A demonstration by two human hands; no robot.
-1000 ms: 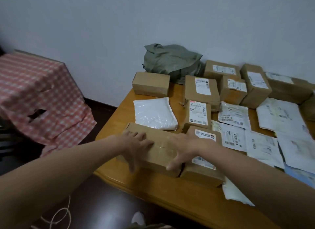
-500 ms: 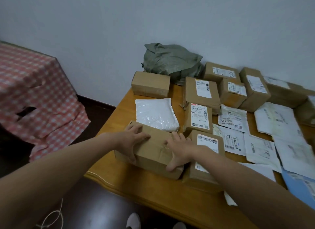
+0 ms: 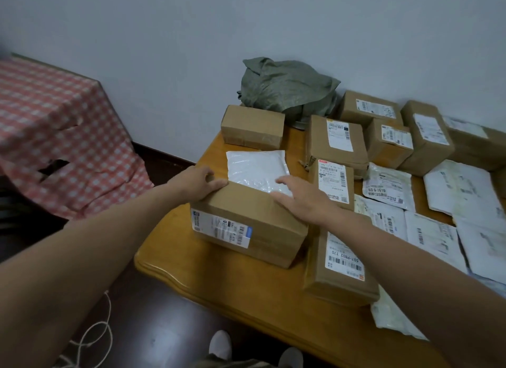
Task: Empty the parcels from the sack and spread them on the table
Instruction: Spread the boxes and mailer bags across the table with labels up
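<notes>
A large brown cardboard parcel [image 3: 247, 226] stands near the front left corner of the wooden table [image 3: 224, 282], tipped so its shipping label faces me. My left hand [image 3: 198, 183] grips its far left top edge. My right hand [image 3: 299, 196] lies flat on its far right top edge. A crumpled grey-green sack [image 3: 287, 89] sits at the back of the table against the wall. A white poly mailer [image 3: 256, 168] lies just behind the big parcel. A labelled box [image 3: 341, 269] lies under my right forearm.
Several brown boxes [image 3: 336, 140] and white mailers [image 3: 430, 232] cover the middle and right of the table. A box with no label showing [image 3: 253, 126] sits at the back left. A red checked cloth [image 3: 60, 137] drapes furniture on the left. A white cord [image 3: 93, 337] lies on the dark floor.
Both hands have rolled the large parcel toward me; its labelled side, hidden before, now faces front. My hands moved from its top to its far edge.
</notes>
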